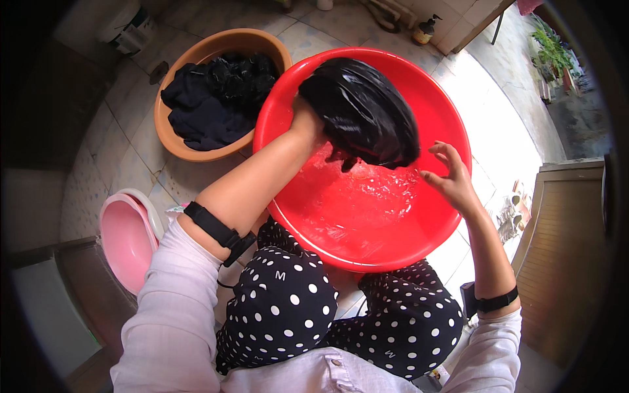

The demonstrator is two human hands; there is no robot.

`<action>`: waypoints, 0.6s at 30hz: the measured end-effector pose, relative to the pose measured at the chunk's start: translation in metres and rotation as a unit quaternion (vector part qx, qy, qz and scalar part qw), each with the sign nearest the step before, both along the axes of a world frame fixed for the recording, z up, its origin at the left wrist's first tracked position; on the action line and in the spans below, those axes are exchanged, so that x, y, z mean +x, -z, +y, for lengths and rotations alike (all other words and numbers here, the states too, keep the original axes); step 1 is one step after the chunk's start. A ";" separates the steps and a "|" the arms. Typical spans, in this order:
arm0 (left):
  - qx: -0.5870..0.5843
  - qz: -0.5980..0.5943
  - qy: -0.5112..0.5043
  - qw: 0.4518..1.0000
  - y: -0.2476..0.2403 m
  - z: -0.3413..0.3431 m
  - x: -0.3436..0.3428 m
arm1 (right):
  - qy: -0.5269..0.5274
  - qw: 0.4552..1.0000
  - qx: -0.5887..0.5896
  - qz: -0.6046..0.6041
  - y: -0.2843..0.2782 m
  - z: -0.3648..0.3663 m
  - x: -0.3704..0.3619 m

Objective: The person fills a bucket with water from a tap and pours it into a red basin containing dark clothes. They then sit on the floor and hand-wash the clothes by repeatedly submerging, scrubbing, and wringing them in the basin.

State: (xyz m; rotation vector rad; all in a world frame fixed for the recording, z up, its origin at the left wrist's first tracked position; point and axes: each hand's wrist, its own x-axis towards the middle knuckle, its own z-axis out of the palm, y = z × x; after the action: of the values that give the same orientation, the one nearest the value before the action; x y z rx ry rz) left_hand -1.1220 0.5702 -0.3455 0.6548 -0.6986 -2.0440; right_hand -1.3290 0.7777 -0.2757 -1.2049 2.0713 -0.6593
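Note:
A wet, shiny black garment (pixel 360 108) is bunched up above the water in a large red basin (pixel 429 229). My left hand (pixel 309 119) reaches in from the left and bears the garment's weight; the cloth drapes over it and hides the fingers. Some edges of the cloth hang down towards the rippling water (pixel 367 203). To the right of the garment, my right hand (pixel 452 177) hovers over the basin's right side. Its fingers are apart and slightly curled, with nothing in them, and it does not touch the cloth.
An orange-brown basin (pixel 173 147) with dark clothes (pixel 219 98) stands at the far left. Pink and white basins (pixel 124 242) lean at the left. A dark pump bottle (pixel 426 31) stands far back. My knees (pixel 288 295) in dotted cloth are close to the red basin.

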 end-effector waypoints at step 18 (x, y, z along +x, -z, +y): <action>0.192 0.200 0.167 0.946 -0.037 0.033 -0.037 | 0.162 0.797 -0.272 -0.515 0.091 -0.084 0.050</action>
State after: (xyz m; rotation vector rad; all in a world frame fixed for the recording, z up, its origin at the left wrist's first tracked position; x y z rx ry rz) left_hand -1.1587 0.6032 -0.3084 0.3233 -0.1773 -2.5601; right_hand -1.2787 0.6941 -0.3671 -0.4751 1.1340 -1.7023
